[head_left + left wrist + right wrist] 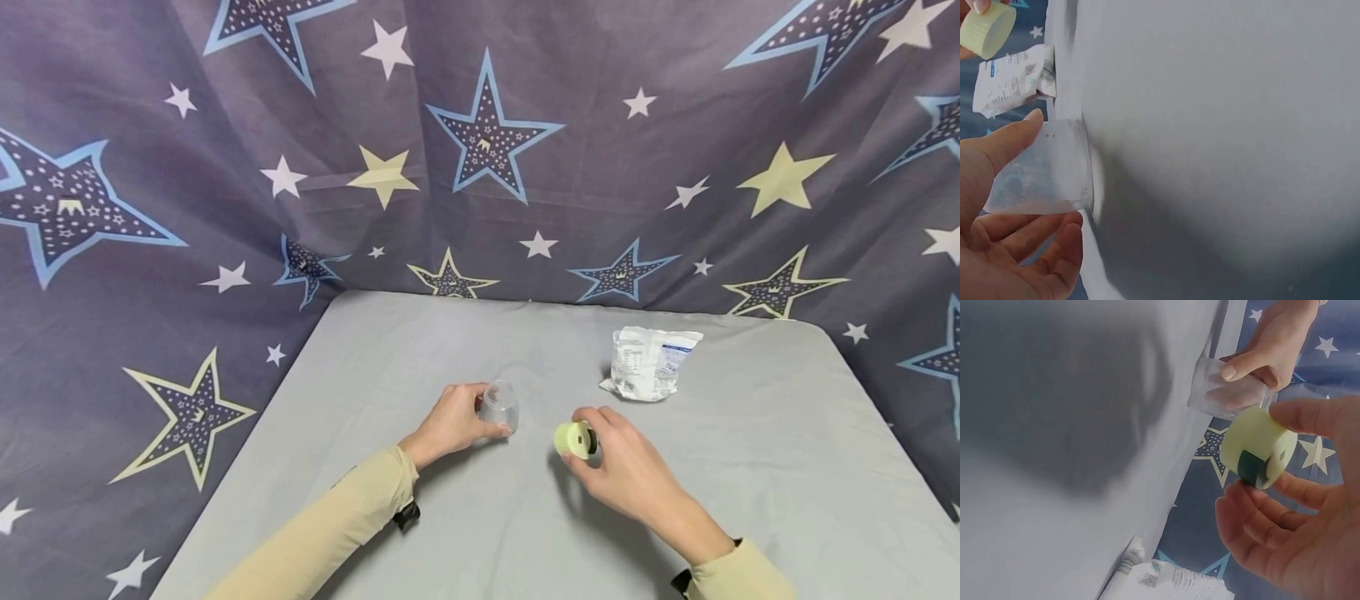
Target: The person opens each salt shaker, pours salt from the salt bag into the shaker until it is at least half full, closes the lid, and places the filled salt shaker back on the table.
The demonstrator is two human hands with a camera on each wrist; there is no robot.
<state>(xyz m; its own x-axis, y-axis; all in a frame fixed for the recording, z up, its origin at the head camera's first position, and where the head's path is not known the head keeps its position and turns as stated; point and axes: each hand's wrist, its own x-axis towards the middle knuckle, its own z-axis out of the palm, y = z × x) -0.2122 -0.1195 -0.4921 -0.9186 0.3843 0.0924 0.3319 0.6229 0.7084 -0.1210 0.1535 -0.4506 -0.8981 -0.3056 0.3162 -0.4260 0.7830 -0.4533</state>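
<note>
My left hand (450, 423) grips a small clear plastic container (500, 410) around its sides, thumb opposite the fingers. Its base rests on the table, and the left wrist view shows the cloudy, see-through wall of the container (1054, 172). To the right, my right hand (630, 467) pinches a pale yellow-green cap (572, 440) by its edges, above the table and apart from the container. A dark green or black part sticks out on the cap (1241, 434) in the right wrist view. Part of the left hand shows through the container.
Behind my right hand, a crumpled white packet (643, 367) with printed labels stands on the table. A grey cloth covers the table (420, 350). Dark curtains (465, 225) with a star pattern hang along its back and sides.
</note>
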